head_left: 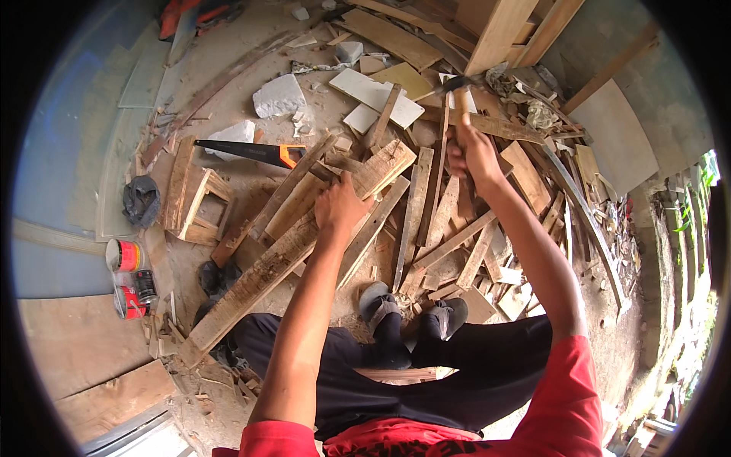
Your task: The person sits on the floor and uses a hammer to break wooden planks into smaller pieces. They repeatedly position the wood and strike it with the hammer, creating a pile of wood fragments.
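Note:
My left hand (pixel 341 204) is closed round a long, rough wooden beam (pixel 263 273), which slants from beside my left knee up toward the middle of the view. In my right hand (pixel 477 158) is a hammer (pixel 462 108) with a light wooden handle. Its dark head points away from me, raised to the right of the beam's far end and somewhat blurred. A handsaw (pixel 247 150) with a black blade and an orange handle lies left of the beam's far end.
Loose planks (pixel 415 209) and scraps lie heaped around my feet (pixel 411 308). At the left are a small wooden frame (pixel 204 206), a black plastic bag (pixel 142 199) and red cans (pixel 123 255). Pale broken blocks (pixel 279 97) lie farther off. Boards (pixel 502 34) lean at the back right.

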A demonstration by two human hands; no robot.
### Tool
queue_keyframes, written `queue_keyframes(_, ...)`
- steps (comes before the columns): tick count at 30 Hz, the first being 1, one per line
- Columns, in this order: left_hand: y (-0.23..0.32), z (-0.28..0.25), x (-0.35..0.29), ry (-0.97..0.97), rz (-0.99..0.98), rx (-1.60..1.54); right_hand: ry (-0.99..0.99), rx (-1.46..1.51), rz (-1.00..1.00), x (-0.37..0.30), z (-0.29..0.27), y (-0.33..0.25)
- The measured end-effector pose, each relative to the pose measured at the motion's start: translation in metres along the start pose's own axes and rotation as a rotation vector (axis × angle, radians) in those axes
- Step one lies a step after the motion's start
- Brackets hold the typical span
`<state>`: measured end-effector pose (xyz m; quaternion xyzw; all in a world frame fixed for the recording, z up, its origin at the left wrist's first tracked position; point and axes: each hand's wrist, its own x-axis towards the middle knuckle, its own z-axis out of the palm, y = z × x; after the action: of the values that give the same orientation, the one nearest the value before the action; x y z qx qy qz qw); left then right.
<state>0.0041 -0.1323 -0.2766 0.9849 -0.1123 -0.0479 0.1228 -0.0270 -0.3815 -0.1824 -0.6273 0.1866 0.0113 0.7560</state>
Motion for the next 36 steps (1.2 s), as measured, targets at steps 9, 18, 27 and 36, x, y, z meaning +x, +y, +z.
queue_keyframes(9,-0.007,0.011,0.004,0.038,0.010,0.019,-0.086,-0.300,0.217,-0.012,0.001,-0.030)
queue_keyframes(18,-0.005,0.008,0.005,-0.055,-0.022,0.068,-0.210,-0.294,0.439,0.000,0.003,-0.023)
queue_keyframes(27,0.000,0.007,0.008,-0.083,-0.004,0.112,-0.002,-0.224,0.109,0.018,0.004,-0.052)
queue_keyframes(36,-0.002,0.004,0.006,-0.077,-0.024,0.078,-0.179,-0.164,0.173,0.029,0.001,-0.078)
